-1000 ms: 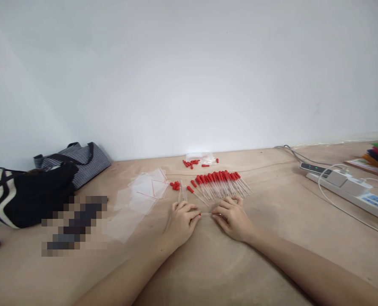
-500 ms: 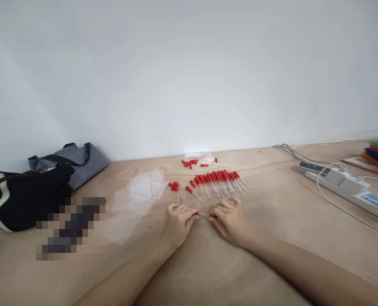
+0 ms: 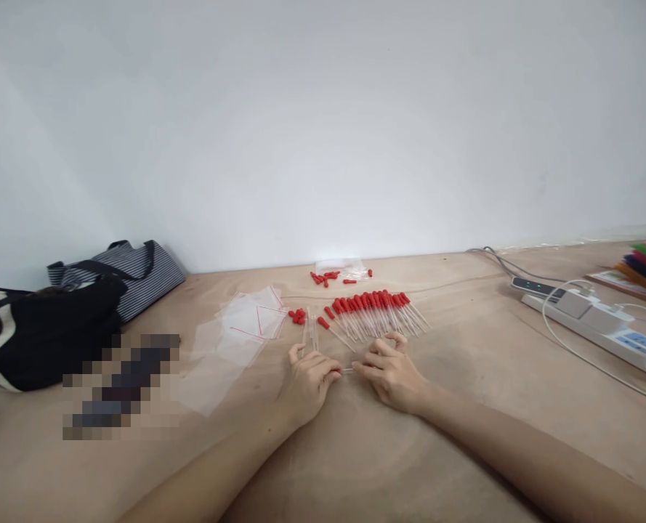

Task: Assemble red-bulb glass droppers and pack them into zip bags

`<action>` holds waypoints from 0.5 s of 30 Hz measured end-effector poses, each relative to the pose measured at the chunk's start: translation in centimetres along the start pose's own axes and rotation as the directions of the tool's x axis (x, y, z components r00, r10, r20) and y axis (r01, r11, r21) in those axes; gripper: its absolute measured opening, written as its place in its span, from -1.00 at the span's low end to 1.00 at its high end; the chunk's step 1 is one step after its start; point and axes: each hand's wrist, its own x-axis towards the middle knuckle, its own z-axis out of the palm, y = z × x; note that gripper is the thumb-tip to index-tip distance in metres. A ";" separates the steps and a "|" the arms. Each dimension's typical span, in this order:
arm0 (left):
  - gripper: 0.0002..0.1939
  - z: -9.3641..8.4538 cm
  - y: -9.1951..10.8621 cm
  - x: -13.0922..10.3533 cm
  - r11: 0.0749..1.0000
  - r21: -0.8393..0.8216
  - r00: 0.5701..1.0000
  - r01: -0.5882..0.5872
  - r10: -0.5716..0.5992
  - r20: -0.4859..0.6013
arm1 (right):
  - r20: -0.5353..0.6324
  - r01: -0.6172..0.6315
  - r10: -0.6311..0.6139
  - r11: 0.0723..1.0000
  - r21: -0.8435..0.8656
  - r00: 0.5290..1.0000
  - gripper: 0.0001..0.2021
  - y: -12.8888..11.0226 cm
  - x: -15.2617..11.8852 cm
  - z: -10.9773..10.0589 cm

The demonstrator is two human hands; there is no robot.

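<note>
Between my two hands runs a thin clear dropper tube. My left hand pinches one end, where a red rubber bulb showed earlier; the fingers now mostly cover it. My right hand grips the tube's other end between thumb and fingers. Just beyond the hands lies a row of finished droppers, clear tubes with red bulbs. A separate dropper lies left of the row. Several bare clear tubes sit past my left hand, beside a small heap of red rubber bulbs.
More red bulbs lie near the wall by a clear plastic bag. Flat zip bags spread to the left. Farther left are a black bag and a striped bag. A power strip with cables stands right.
My right hand has shifted slightly left, closer to my left hand. Less of the tube shows between them, and the red bulb is now mostly covered.
</note>
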 end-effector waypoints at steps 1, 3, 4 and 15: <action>-0.82 0.0 0.0 0.0 1.000 -0.002 1.000 -0.002 0.002 0.005 | -0.019 0.041 -0.042 0.999 -0.026 0.999 -0.75 0.1 0.0 0.0; -0.82 0.0 -0.1 0.0 1.000 -0.011 1.000 -0.010 0.010 0.015 | -0.050 0.123 -0.126 0.990 -0.071 0.991 -0.73 0.4 0.0 0.0; -0.82 0.0 -0.1 0.0 1.000 -0.015 1.000 -0.015 0.015 0.017 | -0.058 0.155 -0.161 0.984 -0.090 0.985 -0.72 0.4 0.0 0.1; -0.87 0.4 -0.1 0.2 0.998 -0.025 0.997 -0.054 0.053 -0.052 | 0.031 -0.094 0.090 0.984 0.155 0.995 -0.84 -0.4 0.9 0.7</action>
